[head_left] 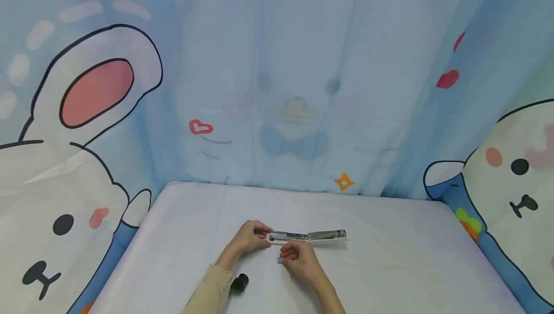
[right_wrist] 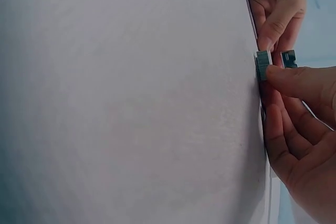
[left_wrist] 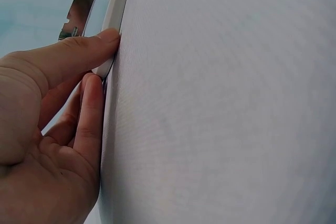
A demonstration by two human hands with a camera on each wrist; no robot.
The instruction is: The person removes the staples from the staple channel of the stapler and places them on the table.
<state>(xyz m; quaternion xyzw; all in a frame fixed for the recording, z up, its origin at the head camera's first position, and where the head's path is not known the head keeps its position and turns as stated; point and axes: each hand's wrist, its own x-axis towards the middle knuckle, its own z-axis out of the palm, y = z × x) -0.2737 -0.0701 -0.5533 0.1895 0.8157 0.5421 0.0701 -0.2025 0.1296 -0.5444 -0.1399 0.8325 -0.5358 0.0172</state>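
Observation:
A white stapler [head_left: 327,235] lies opened out flat on the table, its metal inside facing up. My left hand [head_left: 249,238] grips its left end; in the left wrist view the thumb lies on the white edge [left_wrist: 112,22], fingers below, with a metal part [left_wrist: 84,6] rising beside it. Just in front of the stapler, my right hand [head_left: 304,262] pinches a small grey strip of staples [head_left: 280,260]. Seen from the right wrist, the ridged staples [right_wrist: 262,65] stick out past the thumb, close to the left hand [right_wrist: 278,9].
A white cloth covers the table [head_left: 389,256]. Behind it hangs a light blue curtain [head_left: 294,40] with cartoon animals. A black device [head_left: 239,283] sits at the left wrist, beside the beige sleeve [head_left: 209,289].

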